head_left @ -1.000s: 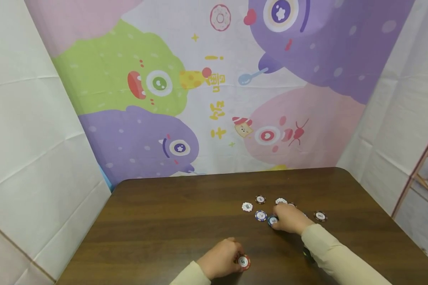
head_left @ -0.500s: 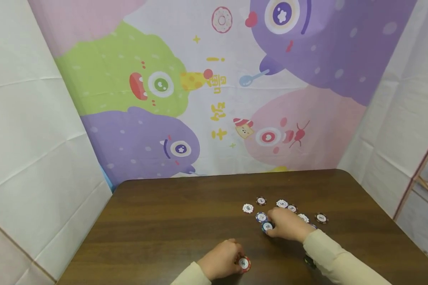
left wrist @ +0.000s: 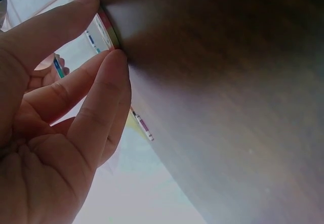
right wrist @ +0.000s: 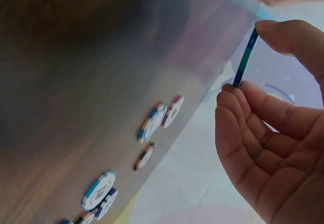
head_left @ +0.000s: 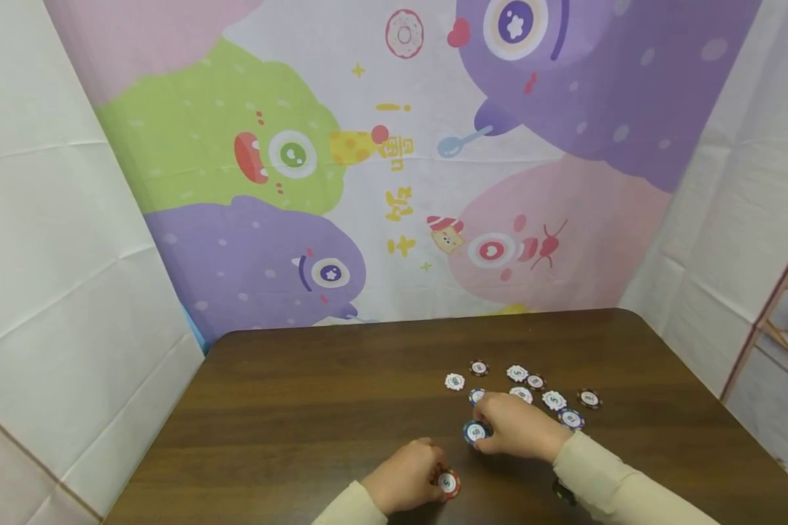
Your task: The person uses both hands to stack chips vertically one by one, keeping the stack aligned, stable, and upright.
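My left hand (head_left: 406,477) pinches a red poker chip (head_left: 449,483) by its edges between thumb and fingertips, low over the front of the table. In the left wrist view the red chip (left wrist: 108,32) shows nearly edge-on. Farther right, my right hand (head_left: 524,429) grips a dark blue-green poker chip (head_left: 476,433), white in its middle. The right wrist view shows this blue-green chip (right wrist: 246,58) edge-on between thumb and fingertips. Right behind it a blue chip (head_left: 476,396) is partly covered by the right hand.
Several chips lie flat on the brown table (head_left: 315,394) behind the right hand, among them a white chip (head_left: 454,381), a blue chip (head_left: 571,418) and a black chip (head_left: 589,398). A dark object (head_left: 563,491) shows at the right sleeve. A cartoon cloth (head_left: 394,292) hangs behind the table.
My right hand has brought the blue-green chip left and nearer, away from the other chips, uncovering several of them. The left hand stays in place with the red chip.
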